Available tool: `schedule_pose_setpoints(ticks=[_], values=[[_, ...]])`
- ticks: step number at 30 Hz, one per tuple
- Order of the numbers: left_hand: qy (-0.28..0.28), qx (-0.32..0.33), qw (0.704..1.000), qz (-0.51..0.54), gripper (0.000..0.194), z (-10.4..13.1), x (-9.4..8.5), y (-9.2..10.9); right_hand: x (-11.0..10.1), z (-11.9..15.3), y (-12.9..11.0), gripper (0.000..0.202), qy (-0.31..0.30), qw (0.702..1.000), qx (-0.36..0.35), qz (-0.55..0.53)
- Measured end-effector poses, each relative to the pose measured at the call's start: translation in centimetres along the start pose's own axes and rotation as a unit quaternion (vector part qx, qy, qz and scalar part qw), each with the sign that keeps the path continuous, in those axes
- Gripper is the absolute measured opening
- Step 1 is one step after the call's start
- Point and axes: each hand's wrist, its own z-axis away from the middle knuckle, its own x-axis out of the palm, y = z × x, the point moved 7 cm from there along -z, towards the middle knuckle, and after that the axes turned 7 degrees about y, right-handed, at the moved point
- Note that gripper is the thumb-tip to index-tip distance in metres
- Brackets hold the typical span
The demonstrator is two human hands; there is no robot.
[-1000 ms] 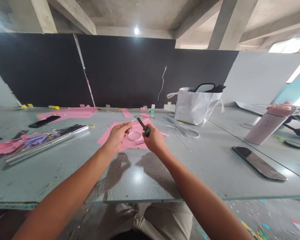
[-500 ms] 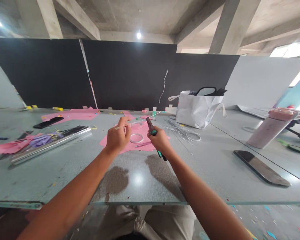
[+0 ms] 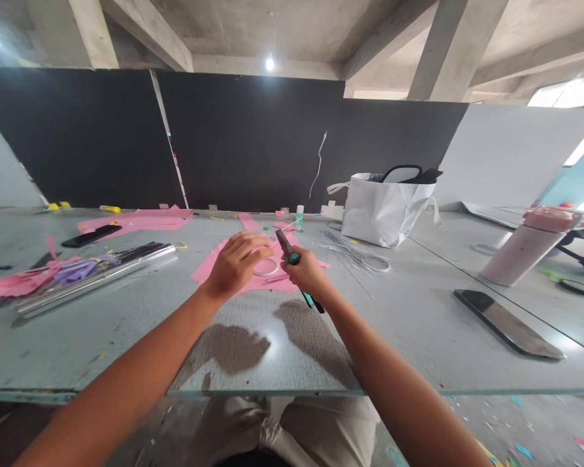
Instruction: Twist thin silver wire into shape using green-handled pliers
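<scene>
A white bag (image 3: pixel 382 213) holds a black-rimmed object (image 3: pixel 401 174), perhaps a mirror.

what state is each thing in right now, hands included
left hand: fingers bent, any grip hidden
right hand: closed around the pliers
pliers: held, head pointing away; jaws open or shut, can't tell
white bag: upright, open-topped, things sticking out
pink bottle: upright, lid on
silver roll: lying down
green-and-white tube: upright
ceiling light: lit

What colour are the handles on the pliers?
Green and black; the pliers' handles show best in the head view.
</scene>
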Motion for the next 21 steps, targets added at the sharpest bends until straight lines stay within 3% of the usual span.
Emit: schedule_pose_setpoints(ticks=[6,11,16,21], values=[[0.004,-0.009,1.000,-0.012,0.025,0.4,-0.2,-2.3,0.8,0.5,-0.2,0.011,-0.037,0.998,0.011,-0.042],[0.004,-0.055,0.998,-0.038,0.010,0.4,-0.3,-2.6,1.0,0.5,-0.1,0.011,-0.024,1.000,0.003,-0.019],[0.006,-0.059,0.995,-0.084,0.009,0.2,-0.3,-2.4,1.1,0.7,-0.3,0.010,-0.018,1.000,0.003,0.000],[0.018,-0.103,0.991,-0.086,0.011,0.1,-0.3,-2.9,1.1,1.0,-0.6,0.009,-0.008,1.000,0.007,-0.008]])
